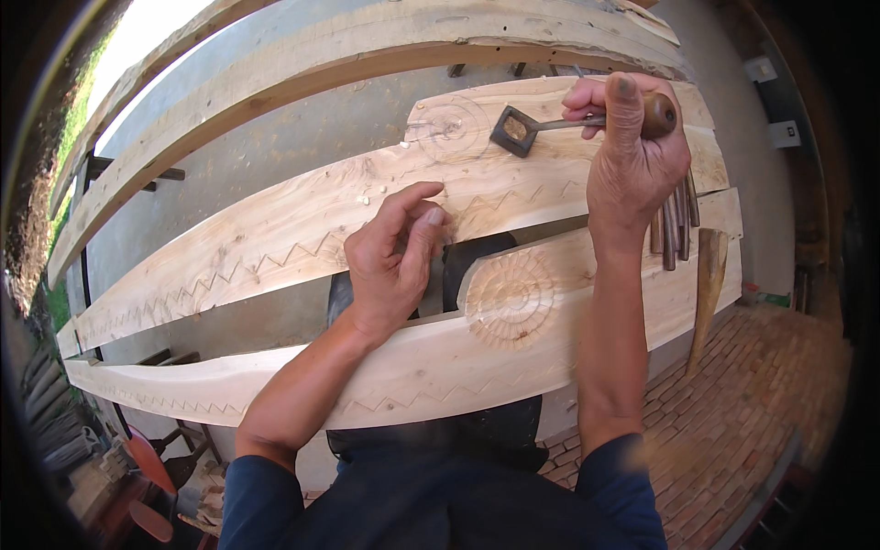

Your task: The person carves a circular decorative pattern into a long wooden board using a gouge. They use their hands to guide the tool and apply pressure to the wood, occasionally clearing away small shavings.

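Note:
My right hand [642, 151] grips a tool with a round wooden handle [660, 115] and metal shaft, ending in a dark square head [513, 130] over the upper carved board [238, 238], near a pencilled circle [449, 124]. My left hand [394, 247] is loosely curled with thumb and index apart, holding nothing, at that board's lower edge near small wood chips [367, 200]. The lower board [385, 376] carries a carved rosette [510, 298] and zigzag line. Several wooden-handled tools [674, 229] lie right of my right hand, beside a long tapered wooden piece [710, 284].
Long curved timber beams [348, 46] span the back above a grey floor [266, 119]. A brick floor [697, 412] is at the lower right, with a wall at the far right. A red chair-like object [151, 458] and wood pieces [87, 495] are at the lower left.

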Motion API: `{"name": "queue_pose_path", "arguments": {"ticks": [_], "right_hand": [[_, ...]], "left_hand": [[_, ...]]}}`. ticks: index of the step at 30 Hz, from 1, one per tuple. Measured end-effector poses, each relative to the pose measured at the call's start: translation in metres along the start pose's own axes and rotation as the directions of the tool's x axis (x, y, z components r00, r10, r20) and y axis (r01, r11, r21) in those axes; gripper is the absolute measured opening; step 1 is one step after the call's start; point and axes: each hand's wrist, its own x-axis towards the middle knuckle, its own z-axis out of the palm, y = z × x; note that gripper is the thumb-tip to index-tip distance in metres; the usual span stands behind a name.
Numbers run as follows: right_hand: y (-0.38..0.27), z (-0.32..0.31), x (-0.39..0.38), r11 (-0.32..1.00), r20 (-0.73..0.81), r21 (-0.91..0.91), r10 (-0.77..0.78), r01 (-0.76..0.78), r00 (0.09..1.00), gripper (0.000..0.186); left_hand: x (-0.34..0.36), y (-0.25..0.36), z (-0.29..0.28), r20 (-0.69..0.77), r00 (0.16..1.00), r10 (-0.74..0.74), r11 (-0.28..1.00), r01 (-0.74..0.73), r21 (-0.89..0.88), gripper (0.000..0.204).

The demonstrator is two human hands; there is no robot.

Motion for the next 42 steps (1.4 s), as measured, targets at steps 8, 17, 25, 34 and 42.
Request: {"name": "queue_pose_path", "arguments": {"ticks": [8, 17, 25, 34, 42], "right_hand": [[-0.103, -0.07, -0.148, 0.823, 0.521, -0.324, -0.256, 0.466, 0.814, 0.058], [-0.107, -0.03, -0.2, 0.976, 0.429, 0.054, -0.213, 0.211, 0.878, 0.042], [-0.097, -0.022, -0.176, 0.984, 0.631, 0.123, -0.18, 0.131, 0.755, 0.055], [-0.086, -0.021, -0.166, 0.975, 0.617, 0.215, -0.179, 0.055, 0.767, 0.06], [-0.084, -0.019, -0.165, 0.977, 0.605, 0.213, -0.151, 0.024, 0.782, 0.061]], "left_hand": [[-0.066, 0.053, 0.001, 0.429, 0.854, 0.294, 0.939, -0.342, 0.039, 0.045], [-0.074, 0.024, -0.003, 0.62, 0.627, 0.471, 0.738, -0.665, 0.112, 0.045], [-0.071, 0.02, -0.002, 0.516, 0.725, 0.456, 0.756, -0.622, 0.205, 0.038], [-0.068, 0.021, -0.005, 0.531, 0.742, 0.409, 0.771, -0.592, 0.234, 0.044], [-0.069, 0.02, -0.006, 0.549, 0.74, 0.388, 0.775, -0.584, 0.24, 0.047]]}}
